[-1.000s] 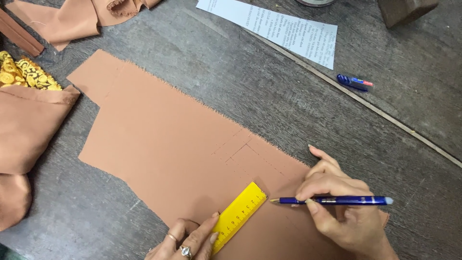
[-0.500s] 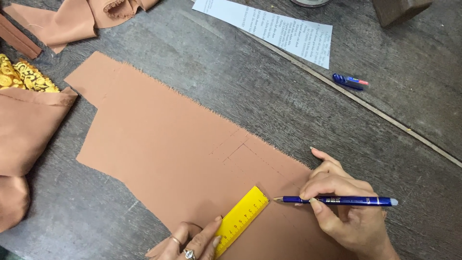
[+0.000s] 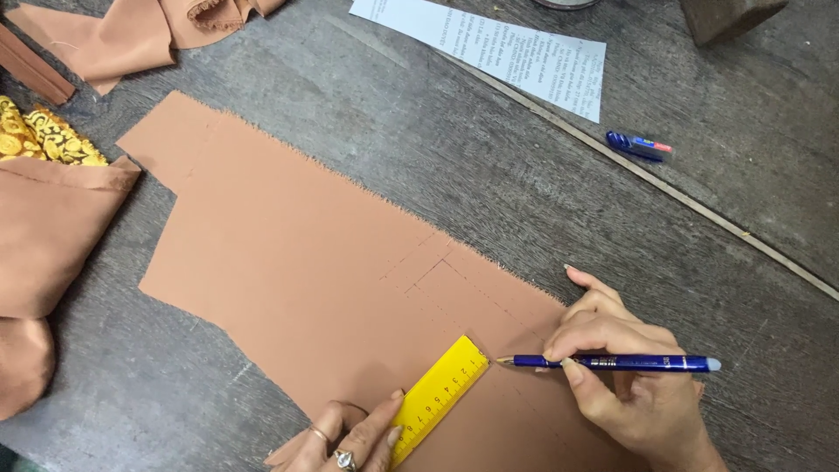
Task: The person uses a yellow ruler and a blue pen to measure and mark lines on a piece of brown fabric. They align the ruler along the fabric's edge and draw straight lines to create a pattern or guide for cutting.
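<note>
A flat cut piece of light brown fabric [image 3: 288, 253] lies on the dark wooden table [image 3: 489, 183], with faint drawn lines near its right part. My left hand [image 3: 345, 437], wearing rings, presses a short yellow ruler [image 3: 440, 398] onto the fabric at the bottom edge of the view. My right hand [image 3: 625, 376] holds a blue pen [image 3: 612, 361] almost level, its tip touching the fabric just beside the ruler's upper end.
More brown fabric [image 3: 52, 236] is piled at the left, with a gold patterned cloth [image 3: 39, 135] above it. Brown scraps [image 3: 149, 31] lie at the top left. A printed paper sheet [image 3: 507, 48], a blue pen cap [image 3: 638, 145] and a thin stick [image 3: 664, 188] lie further back.
The ruler and my left hand have slid slightly down and right along the fabric. The pen tip stays by the ruler's end. The view has shifted a little.
</note>
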